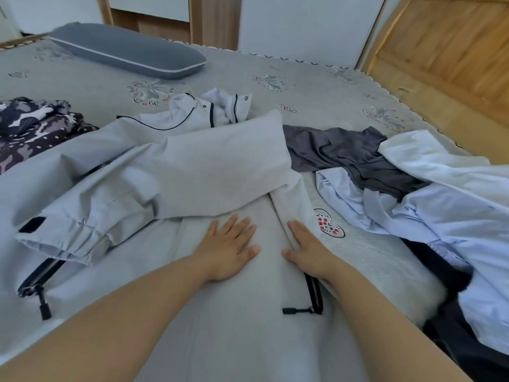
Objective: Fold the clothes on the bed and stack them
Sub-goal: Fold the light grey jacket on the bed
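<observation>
Both grips flat, fingers straight: left hand (230,245) and right hand (309,248) pressing on pale grey jacket (192,172), spread across bed (303,78), beside unfolded shirts (440,194).

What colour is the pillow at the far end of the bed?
The pillow is dark grey with a thin pale piping line along its edge, seen in the head view.

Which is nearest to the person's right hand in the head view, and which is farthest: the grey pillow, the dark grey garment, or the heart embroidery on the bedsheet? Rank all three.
From the right hand:
1. Heart embroidery, just beside the fingers on the right.
2. Dark grey garment, crumpled farther up the bed, to the right.
3. Grey pillow, at the far left of the bed.
</observation>
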